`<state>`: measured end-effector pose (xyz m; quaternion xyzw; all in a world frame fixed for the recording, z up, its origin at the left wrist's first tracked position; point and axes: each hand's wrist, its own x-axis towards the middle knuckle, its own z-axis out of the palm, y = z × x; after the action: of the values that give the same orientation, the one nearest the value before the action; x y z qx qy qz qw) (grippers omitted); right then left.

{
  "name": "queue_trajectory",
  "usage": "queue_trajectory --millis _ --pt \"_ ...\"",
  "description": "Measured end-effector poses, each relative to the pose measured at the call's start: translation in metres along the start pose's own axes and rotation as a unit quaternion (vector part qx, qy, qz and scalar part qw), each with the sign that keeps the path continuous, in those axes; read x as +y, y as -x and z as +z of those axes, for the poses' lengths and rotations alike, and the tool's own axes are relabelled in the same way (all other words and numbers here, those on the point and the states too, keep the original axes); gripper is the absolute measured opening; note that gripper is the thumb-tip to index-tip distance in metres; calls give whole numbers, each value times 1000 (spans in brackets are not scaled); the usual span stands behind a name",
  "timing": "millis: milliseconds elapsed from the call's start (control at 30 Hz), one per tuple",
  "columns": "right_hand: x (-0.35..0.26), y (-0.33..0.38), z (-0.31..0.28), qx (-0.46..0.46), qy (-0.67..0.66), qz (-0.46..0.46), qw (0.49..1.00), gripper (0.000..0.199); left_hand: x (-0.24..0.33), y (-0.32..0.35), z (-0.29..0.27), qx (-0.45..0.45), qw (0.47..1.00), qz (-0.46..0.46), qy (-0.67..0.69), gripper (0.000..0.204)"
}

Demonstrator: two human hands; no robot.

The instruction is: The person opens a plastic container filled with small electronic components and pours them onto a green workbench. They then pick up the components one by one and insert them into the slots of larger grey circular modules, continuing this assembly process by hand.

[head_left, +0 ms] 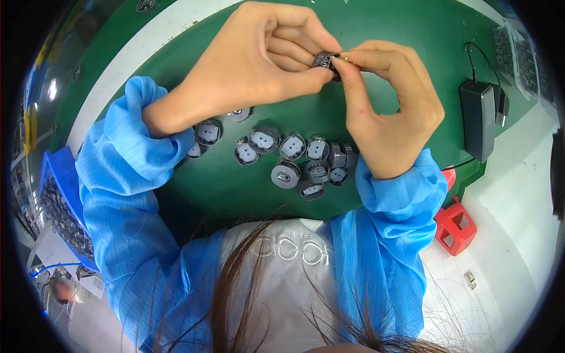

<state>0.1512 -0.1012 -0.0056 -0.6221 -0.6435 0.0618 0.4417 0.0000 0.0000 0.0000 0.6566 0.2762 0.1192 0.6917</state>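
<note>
My left hand pinches a small dark round plastic housing between thumb and fingers, above the far part of the green table. From the right, my right hand meets it, thumb and forefinger pressed together at the housing's edge. A tiny brass-coloured piece shows at those fingertips; its kind is too small to make out. Nearer to me, several similar grey and black housings lie in a loose group, some with pale faces up. One round grey housing rests at the group's near side.
A blue bin full of small dark parts stands at the left. On the right are a black power adapter with a cable and a clear tray of parts. Below the green table, a red stool stands on the floor.
</note>
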Motion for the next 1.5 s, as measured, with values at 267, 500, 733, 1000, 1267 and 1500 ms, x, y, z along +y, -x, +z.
queue_trajectory --millis 267,500,733,1000,1267,1500 --pt "2 -5 11 -9 -176 82 981 31 7 -7 2 48 998 44 10 17" --pt "4 -16 -7 -114 -343 225 905 30 15 -3 15 102 990 94 -32 16" --pt "-8 -9 -45 -205 -164 80 962 85 15 -13 -48 251 943 113 -188 17" --pt "-20 52 -27 -384 -56 -83 918 102 -44 -4 -109 512 769 51 -380 32" --pt "-48 30 45 -367 -163 -179 898 99 15 109 -65 253 874 27 -415 68" --pt "-94 25 118 -348 -240 -247 872 104 -28 206 -32 143 913 -23 -380 154"
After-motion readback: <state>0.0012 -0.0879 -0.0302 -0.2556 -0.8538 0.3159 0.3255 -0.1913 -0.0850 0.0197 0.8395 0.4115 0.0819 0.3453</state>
